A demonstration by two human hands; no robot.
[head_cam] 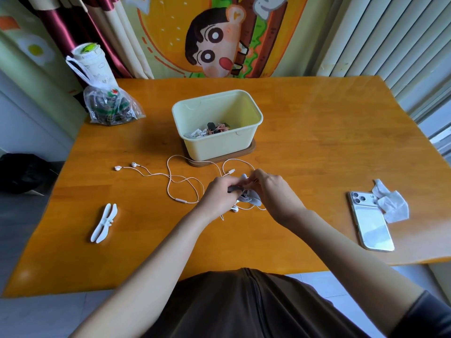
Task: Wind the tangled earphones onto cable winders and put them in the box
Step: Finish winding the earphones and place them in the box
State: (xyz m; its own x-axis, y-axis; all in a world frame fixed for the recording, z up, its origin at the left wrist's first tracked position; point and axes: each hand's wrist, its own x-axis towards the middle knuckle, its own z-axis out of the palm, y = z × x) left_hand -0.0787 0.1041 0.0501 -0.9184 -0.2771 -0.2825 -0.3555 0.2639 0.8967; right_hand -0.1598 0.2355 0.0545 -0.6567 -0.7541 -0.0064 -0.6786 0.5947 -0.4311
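Orange-brown wooden table (317, 142). The hands meet at centre, just in front of the pale yellow box (217, 145).

Left hand (219, 193): fingers curled, gripping a grey cable winder (255, 201) that carries white earphones (234, 209); one bud hangs below the hand.

Right hand (271, 189): fingertips pinch the winder's upper end, possibly the cable too; this is partly hidden.

Pinkish earphones (170, 178) lie loose and looped on the table, left of the hands. A white winder (103, 223) lies well apart, further left.

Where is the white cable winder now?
In the head view, the white cable winder lies on the table, left of the left hand, nearer than the earbuds.
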